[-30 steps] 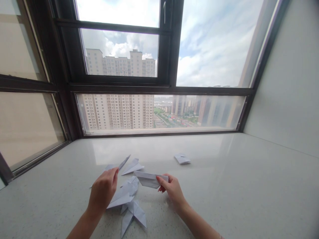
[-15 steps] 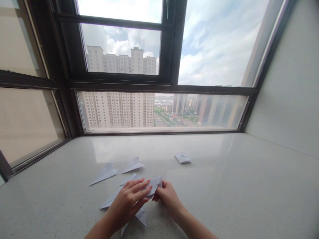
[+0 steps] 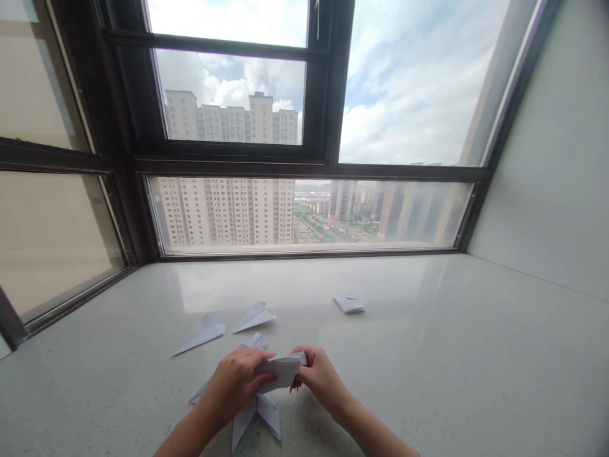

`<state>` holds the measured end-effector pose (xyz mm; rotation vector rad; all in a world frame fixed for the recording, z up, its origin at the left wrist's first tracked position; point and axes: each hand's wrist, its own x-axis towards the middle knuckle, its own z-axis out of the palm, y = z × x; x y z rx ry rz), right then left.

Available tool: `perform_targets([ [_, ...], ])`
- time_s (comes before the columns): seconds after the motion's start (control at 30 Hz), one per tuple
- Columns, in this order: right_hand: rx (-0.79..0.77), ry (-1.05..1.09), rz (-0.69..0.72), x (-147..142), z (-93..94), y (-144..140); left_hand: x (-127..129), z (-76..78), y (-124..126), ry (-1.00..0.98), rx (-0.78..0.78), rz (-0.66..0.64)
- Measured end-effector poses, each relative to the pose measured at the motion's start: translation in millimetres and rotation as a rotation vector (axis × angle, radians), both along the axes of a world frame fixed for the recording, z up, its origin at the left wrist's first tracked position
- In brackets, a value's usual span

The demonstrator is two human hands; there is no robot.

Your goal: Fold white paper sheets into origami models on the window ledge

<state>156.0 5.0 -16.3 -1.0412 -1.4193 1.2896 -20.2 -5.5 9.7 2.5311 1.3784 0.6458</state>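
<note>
The held paper [image 3: 284,372] is plain white, shading to soft grey; the paper planes [image 3: 202,334] [image 3: 254,317] and the small folded packet [image 3: 349,303] are white too, with faint bluish-grey shadows at their creases; the sill [image 3: 428,362], off-white, is sprinkled with fine darker speckles; the window frame [image 3: 304,170] is dark brown, almost black; outside, a beige tower [image 3: 228,216] is patterned with rows of small dark squares; the sky [image 3: 413,82] is pale blue streaked with white.
</note>
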Motion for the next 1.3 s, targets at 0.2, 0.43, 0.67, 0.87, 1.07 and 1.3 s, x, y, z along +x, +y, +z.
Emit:
perform_targets([
  [0.2, 0.1, 0.002, 0.029, 1.2, 0.7, -0.2, 1.7, 2.6, -1.3, -0.028, -0.02, -0.013],
  [0.43, 0.245, 0.023, 0.025, 9.0, 6.1, 0.6, 3.2, 1.2, -2.0, -0.065, 0.077, 0.036],
  [0.67, 0.235, -0.113, -0.014, 12.3, 0.9, 5.5, 6.6, -5.1, -2.8, -0.121, 0.018, 0.04],
  [0.87, 0.23, -0.092, -0.201, 19.2, 0.0, 10.9, 4.3, -28.6, 4.2, -0.308, -0.249, 0.02],
  [1.07, 0.258, -0.116, -0.249, 21.9, -3.4, 14.0, -9.4, -19.7, 8.1, -0.083, -0.308, 0.081],
  [1.3, 0.244, -0.116, -0.203, 18.4, -3.4, 13.2, -22.8, -1.3, 12.1, -0.001, -0.114, 0.211],
])
